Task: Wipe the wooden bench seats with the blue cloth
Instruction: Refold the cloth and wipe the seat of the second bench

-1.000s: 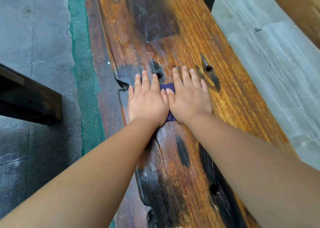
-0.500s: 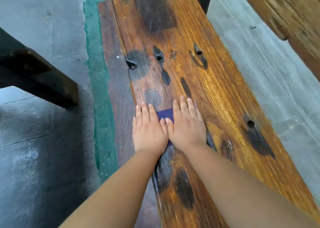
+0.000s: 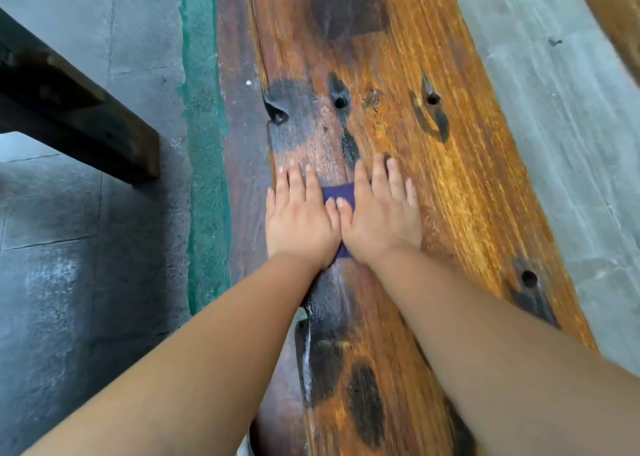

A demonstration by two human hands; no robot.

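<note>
2 hands press flat, side by side, on the small dark-blue cloth (image 3: 341, 192): left hand (image 3: 299, 218) nearest the long worn orange-brown wooden tabletop (image 3: 464, 185) edge, right hand (image 3: 379, 220) inboard. The cloth, mostly hidden, probably bunches; the left hand could slip off that edge, or fingers catch the dark bolt holes (image 3: 341, 102) ahead.

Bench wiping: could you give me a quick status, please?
Left hand and right hand flat on blue cloth. Cloth on bench seat. Nothing in the way.
</note>
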